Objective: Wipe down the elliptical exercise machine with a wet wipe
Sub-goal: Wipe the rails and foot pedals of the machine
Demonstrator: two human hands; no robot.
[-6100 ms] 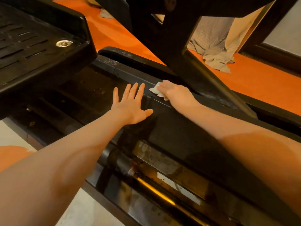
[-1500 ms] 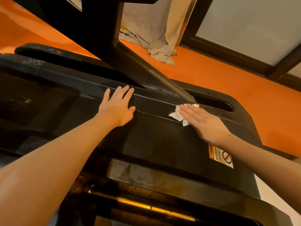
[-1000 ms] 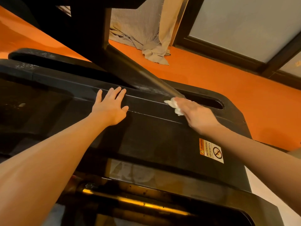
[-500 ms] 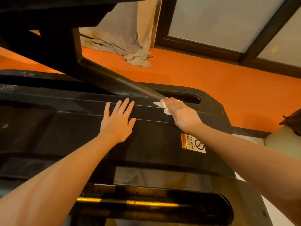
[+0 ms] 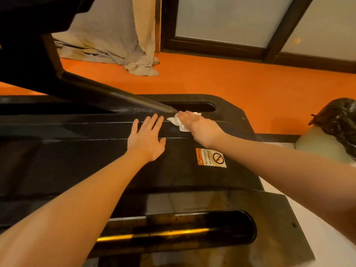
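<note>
Since the earlier frame the right hand [image 5: 200, 127] has slid the wet wipe [image 5: 178, 122] along the black cover [image 5: 173, 176] toward the slot [image 5: 194, 106]; the left hand [image 5: 147, 140] has shifted nearer the wipe. The wipe lies crumpled just left of the slot, beside the slanted bar [image 5: 119, 95]; right fingers lie flat on it, pressing; left fingers are spread flat, bracing. Step in hand: wiping the cover's top ridge. Next move likely calls for sustained pressure around the slot's edge.

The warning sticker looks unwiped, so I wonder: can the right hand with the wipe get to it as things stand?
Probably yes. The sticker lies on the open black cover just below the right hand and its wipe, with nothing between; the left hand rests off to the side.
</note>
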